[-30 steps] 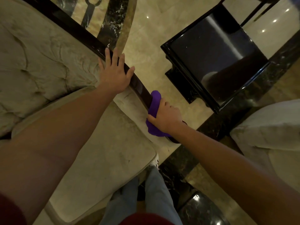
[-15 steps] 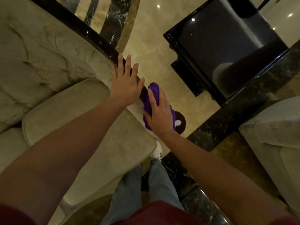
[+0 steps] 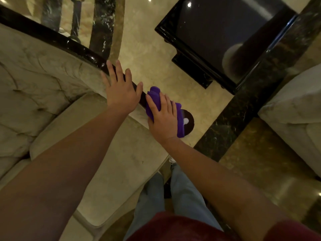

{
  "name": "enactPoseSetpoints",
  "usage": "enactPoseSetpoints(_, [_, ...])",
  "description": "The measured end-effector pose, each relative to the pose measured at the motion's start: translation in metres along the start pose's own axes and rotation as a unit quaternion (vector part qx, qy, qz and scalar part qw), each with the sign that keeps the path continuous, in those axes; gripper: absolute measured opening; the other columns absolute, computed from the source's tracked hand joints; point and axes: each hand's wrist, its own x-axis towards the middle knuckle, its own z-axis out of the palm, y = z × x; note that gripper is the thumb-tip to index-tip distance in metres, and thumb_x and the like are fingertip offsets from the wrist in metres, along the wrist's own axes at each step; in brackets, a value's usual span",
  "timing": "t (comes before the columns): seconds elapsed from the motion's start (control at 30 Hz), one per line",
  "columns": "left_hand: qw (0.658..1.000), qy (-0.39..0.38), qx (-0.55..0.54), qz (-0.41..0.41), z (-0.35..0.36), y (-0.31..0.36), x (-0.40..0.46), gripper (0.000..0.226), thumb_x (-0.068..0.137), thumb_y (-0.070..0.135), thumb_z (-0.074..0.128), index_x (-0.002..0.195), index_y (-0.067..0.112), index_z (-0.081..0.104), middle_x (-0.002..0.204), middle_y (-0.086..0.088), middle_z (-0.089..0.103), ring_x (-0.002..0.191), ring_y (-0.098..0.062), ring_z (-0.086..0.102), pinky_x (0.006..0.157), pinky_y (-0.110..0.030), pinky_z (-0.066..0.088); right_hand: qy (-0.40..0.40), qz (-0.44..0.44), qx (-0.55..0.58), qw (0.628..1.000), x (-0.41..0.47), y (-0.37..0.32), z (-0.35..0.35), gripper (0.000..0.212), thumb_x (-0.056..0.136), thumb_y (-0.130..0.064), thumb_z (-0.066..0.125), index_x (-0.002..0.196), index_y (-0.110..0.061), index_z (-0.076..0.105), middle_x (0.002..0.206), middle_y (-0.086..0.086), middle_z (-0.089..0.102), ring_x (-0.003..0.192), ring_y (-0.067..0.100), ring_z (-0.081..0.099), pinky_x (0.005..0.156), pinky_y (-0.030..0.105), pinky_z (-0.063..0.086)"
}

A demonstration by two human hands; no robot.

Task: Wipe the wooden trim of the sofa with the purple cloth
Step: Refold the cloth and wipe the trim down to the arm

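A dark glossy wooden trim (image 3: 57, 39) runs along the top of the beige sofa's (image 3: 43, 80) back and arm, ending in a round scroll (image 3: 188, 121). My right hand (image 3: 162, 117) presses the purple cloth (image 3: 179, 119) flat on the trim near that scroll, fingers spread over it. My left hand (image 3: 119, 87) rests open on the trim just beyond the cloth, fingers apart, thumb almost touching the cloth. The trim under both hands is hidden.
A black glossy side table (image 3: 225, 35) stands across a strip of marble floor (image 3: 147, 46) beyond the sofa arm. A second beige seat (image 3: 295, 110) is at the right. My legs in jeans (image 3: 173, 193) stand beside the seat cushion (image 3: 107, 162).
My right hand has slid the cloth up the trim from the sofa arm's end toward my left hand, flattening over it. The left hand stayed on the trim.
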Motion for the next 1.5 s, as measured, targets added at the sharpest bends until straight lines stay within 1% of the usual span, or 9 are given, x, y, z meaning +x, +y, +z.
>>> enactPoseSetpoints(0.23, [1.0, 0.004, 0.008, 0.001, 0.0, -0.005, 0.001, 0.076, 0.105, 0.057, 0.025, 0.159, 0.004, 0.031, 0.172, -0.026, 0.007, 0.159, -0.046, -0.006, 0.127, -0.064, 0.002, -0.042, -0.051, -0.077, 0.995, -0.003, 0.01, -0.003, 0.077, 0.1, -0.032, 0.062, 0.166, -0.026, 0.023, 0.164, 0.027, 0.032, 0.153, 0.044, 0.027, 0.124, 0.062, 0.021])
enactPoseSetpoints(0.33, [1.0, 0.007, 0.006, 0.001, 0.0, -0.003, 0.0, 0.076, 0.105, 0.055, 0.029, 0.159, 0.002, 0.03, 0.172, -0.028, 0.008, 0.159, -0.047, -0.005, 0.126, -0.064, 0.003, -0.065, -0.06, -0.117, 0.989, -0.002, 0.014, -0.004, 0.081, 0.1, -0.034, 0.059, 0.166, -0.025, 0.014, 0.164, 0.029, 0.029, 0.152, 0.046, 0.029, 0.123, 0.065, 0.021])
enactPoseSetpoints(0.5, [1.0, 0.0, 0.007, -0.004, 0.002, -0.002, 0.001, 0.078, 0.104, 0.055, 0.026, 0.159, 0.0, 0.028, 0.171, -0.029, 0.007, 0.159, -0.047, -0.007, 0.127, -0.064, 0.003, -0.084, -0.083, -0.157, 0.981, -0.009, 0.028, -0.01, 0.079, 0.104, -0.04, 0.056, 0.166, -0.023, 0.01, 0.16, 0.029, 0.036, 0.145, 0.045, 0.039, 0.122, 0.065, 0.024])
enactPoseSetpoints(0.67, [1.0, 0.008, -0.002, -0.001, 0.001, -0.004, 0.002, 0.076, 0.105, 0.055, 0.027, 0.159, 0.002, 0.029, 0.172, -0.027, 0.006, 0.159, -0.047, -0.007, 0.127, -0.063, 0.002, -0.106, -0.119, -0.103, 0.982, -0.007, 0.047, -0.02, 0.077, 0.103, -0.051, 0.049, 0.167, -0.026, 0.014, 0.16, 0.022, 0.039, 0.142, 0.04, 0.043, 0.123, 0.061, 0.023])
enactPoseSetpoints(0.9, [0.999, 0.021, -0.035, -0.001, 0.003, -0.003, 0.001, 0.069, 0.104, 0.053, 0.033, 0.156, 0.007, 0.037, 0.173, -0.023, 0.005, 0.159, -0.045, -0.008, 0.128, -0.06, 0.002, -0.097, -0.164, -0.09, 0.977, -0.004, 0.068, -0.027, 0.075, 0.099, -0.063, 0.045, 0.164, -0.031, 0.025, 0.155, 0.016, 0.047, 0.135, 0.038, 0.047, 0.116, 0.063, 0.03])
enactPoseSetpoints(1.07, [0.999, 0.028, -0.043, -0.003, 0.004, -0.004, 0.001, 0.068, 0.104, 0.052, 0.034, 0.154, 0.006, 0.037, 0.173, -0.023, 0.006, 0.159, -0.046, -0.007, 0.128, -0.061, 0.002, -0.129, -0.189, -0.072, 0.971, 0.003, 0.082, -0.034, 0.077, 0.098, -0.068, 0.044, 0.164, -0.036, 0.024, 0.157, 0.011, 0.047, 0.132, 0.036, 0.051, 0.11, 0.056, 0.038])
enactPoseSetpoints(1.17, [0.998, 0.029, -0.051, -0.008, 0.003, -0.003, 0.001, 0.067, 0.103, 0.051, 0.036, 0.153, 0.006, 0.037, 0.173, -0.023, 0.006, 0.159, -0.045, -0.007, 0.128, -0.061, 0.001, -0.144, -0.175, -0.064, 0.972, 0.008, 0.087, -0.036, 0.077, 0.098, -0.069, 0.043, 0.164, -0.034, 0.025, 0.155, 0.01, 0.048, 0.131, 0.035, 0.052, 0.106, 0.052, 0.044])
enactPoseSetpoints(1.4, [0.998, 0.028, -0.063, -0.011, 0.003, -0.001, 0.0, 0.066, 0.104, 0.048, 0.038, 0.154, 0.005, 0.038, 0.173, -0.024, 0.006, 0.159, -0.046, -0.007, 0.128, -0.061, 0.0, -0.104, -0.022, -0.003, 0.994, 0.004, 0.097, -0.038, 0.071, 0.098, -0.065, 0.047, 0.158, -0.03, 0.036, 0.141, 0.012, 0.056, 0.117, 0.032, 0.058, 0.088, 0.045, 0.056])
enactPoseSetpoints(1.5, [0.998, 0.025, -0.06, -0.013, 0.002, 0.0, -0.001, 0.065, 0.105, 0.047, 0.038, 0.154, 0.004, 0.038, 0.173, -0.024, 0.005, 0.159, -0.046, -0.008, 0.128, -0.061, 0.0, -0.108, -0.021, -0.022, 0.994, 0.005, 0.106, -0.042, 0.07, 0.099, -0.067, 0.044, 0.157, -0.03, 0.034, 0.135, 0.012, 0.058, 0.109, 0.029, 0.061, 0.077, 0.041, 0.057])
